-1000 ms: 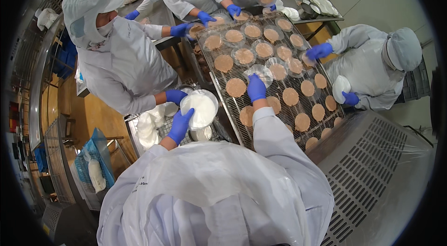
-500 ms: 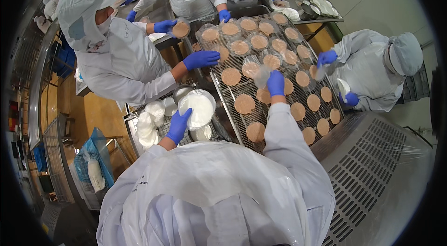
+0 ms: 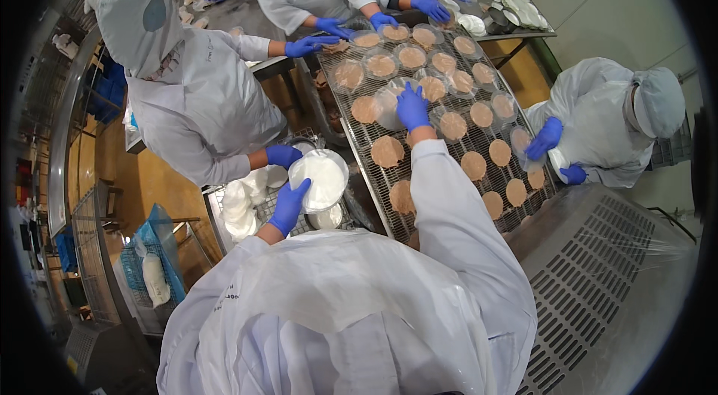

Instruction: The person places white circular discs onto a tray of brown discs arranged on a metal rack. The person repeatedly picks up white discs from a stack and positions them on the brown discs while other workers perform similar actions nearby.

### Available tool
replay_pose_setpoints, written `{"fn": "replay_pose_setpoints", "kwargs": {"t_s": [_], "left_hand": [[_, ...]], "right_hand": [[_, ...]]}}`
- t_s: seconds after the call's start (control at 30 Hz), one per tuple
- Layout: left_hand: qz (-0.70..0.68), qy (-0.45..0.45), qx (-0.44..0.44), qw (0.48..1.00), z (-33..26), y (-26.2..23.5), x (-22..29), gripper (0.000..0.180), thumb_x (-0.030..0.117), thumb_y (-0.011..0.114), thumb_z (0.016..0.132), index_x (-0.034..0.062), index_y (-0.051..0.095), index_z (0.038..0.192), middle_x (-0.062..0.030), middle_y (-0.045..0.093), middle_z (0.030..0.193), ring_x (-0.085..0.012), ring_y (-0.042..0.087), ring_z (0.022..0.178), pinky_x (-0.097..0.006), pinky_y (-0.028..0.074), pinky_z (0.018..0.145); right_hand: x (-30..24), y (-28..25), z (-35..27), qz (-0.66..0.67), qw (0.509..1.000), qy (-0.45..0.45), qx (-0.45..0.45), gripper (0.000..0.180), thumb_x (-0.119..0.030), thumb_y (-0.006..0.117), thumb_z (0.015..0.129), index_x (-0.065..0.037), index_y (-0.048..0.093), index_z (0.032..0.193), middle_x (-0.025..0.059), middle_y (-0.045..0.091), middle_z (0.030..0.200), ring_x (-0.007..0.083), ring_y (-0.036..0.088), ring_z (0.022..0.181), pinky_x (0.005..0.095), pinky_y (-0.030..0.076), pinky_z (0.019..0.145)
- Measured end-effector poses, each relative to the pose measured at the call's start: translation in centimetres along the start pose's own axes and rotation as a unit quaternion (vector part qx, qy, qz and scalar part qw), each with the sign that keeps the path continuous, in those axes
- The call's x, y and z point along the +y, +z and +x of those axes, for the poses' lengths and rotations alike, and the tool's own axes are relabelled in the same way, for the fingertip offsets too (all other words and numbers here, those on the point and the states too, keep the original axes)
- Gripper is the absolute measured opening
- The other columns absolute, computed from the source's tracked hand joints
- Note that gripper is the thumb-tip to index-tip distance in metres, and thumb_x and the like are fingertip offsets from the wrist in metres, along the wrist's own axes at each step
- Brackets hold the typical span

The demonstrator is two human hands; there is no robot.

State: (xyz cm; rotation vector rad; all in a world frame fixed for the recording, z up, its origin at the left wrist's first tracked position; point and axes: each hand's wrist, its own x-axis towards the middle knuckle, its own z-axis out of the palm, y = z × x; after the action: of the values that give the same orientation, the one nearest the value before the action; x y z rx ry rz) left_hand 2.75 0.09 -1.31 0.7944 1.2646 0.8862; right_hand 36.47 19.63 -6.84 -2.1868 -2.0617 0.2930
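**A:** Hands status?

**B:** Left hand (image 3: 289, 203), blue glove, gripping a stack of round white lids (image 3: 320, 180) by its lower-left edge. Stack is tilted, held over the wire basket (image 3: 217, 204) left of the belt. Right hand (image 3: 412, 106), also blue glove, reaches out over the conveyor belt (image 3: 449, 193), fingers spread and pressing flat on a clear lid (image 3: 389, 105).

**A:** What's under that lid?

**B:** Can't tell. It sits mid-belt, just beside a bare patty (image 3: 365, 109) on its left.

**A:** Belt contents?

**B:** Wire mesh, rows of round brown patties. Far rows are covered, e.g. the covered patty (image 3: 381, 65). Near rows are bare, e.g. the uncovered patty (image 3: 387, 150) close to the right wrist.

**A:** What's in the basket?

**B:** More white lids (image 3: 238, 204) piled at its left side, one round white piece (image 3: 327, 217) just below the held stack.

**A:** Other people?

**B:** Several, all in white coats and blue gloves. Person on the left (image 3: 187, 88) has one gloved hand (image 3: 282, 155) touching the top-left of the held stack, the other hand (image 3: 308, 44) at the belt's far-left corner. Person on the right (image 3: 606, 122) has a gloved hand (image 3: 544, 138) at the belt's right edge. Two more at the far end, hands on the covered rows.

**A:** Foreground?

**B:** Perforated steel housing (image 3: 598, 268) to the lower right, touching the belt's near end.
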Motion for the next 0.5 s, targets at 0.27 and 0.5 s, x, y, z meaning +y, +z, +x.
{"fn": "replay_pose_setpoints", "kwargs": {"t_s": [0.27,0.5], "left_hand": [[-0.003,-0.009,0.029,1.0,-0.4,-0.7,0.3,0.044,0.024,0.059,0.083,-0.0033,0.049,0.116,-0.0092,0.057,0.107,-0.0159,0.055,0.094,-0.028,0.044,0.08],[0.044,-0.007,-0.015,0.999,-0.2,0.3,-0.2,0.043,0.025,0.059,0.082,-0.0035,0.051,0.114,-0.0093,0.058,0.104,-0.0156,0.056,0.091,-0.027,0.045,0.077]], "right_hand": [[-3.0,3.8,-1.7,0.143,0.988,-0.026,0.054,0.016,-0.011,0.054,0.075,-0.003,0.06,0.088,0.0192,0.058,0.094,0.0366,0.053,0.095,0.043,0.042,0.08],[-6.4,-1.7,-12.3,0.355,0.935,0.009,0.024,0.014,-0.014,0.052,0.077,-0.002,0.06,0.081,0.0172,0.061,0.084,0.0319,0.059,0.078,0.0386,0.046,0.069]]}}
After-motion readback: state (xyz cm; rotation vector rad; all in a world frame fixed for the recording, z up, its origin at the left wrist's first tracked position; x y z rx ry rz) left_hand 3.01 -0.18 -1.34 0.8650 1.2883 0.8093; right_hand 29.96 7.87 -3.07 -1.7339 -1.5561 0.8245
